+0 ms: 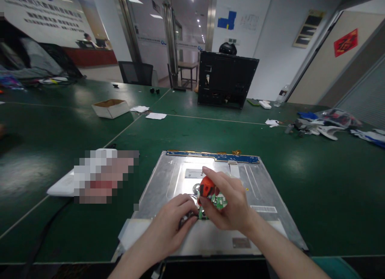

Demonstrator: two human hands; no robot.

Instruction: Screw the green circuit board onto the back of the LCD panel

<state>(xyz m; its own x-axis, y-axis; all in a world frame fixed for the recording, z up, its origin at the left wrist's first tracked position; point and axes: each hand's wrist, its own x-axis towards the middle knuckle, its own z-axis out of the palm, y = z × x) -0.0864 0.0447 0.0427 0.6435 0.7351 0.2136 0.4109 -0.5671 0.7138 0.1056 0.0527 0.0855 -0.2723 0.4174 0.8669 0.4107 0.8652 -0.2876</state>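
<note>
A flat metal-backed display panel [261, 191] lies on the green table in front of me, a blue circuit strip [192, 154] along its far edge. My right hand [230, 197] grips an orange and black screwdriver [207, 187], held upright over a small green circuit board [221, 201] on the panel. Its tip is hidden. My left hand [173, 219] rests on the panel beside the board, thumb and fingers closed around dark wires [187, 218]; their ends are partly covered by the fingers.
Left of the panel lies a white object [64, 184], partly pixelated. Farther back are an open cardboard box [111, 109] and paper scraps [155, 116]. A black monitor housing [227, 78] stands at the back. Bags and loose parts [327, 124] lie on the right.
</note>
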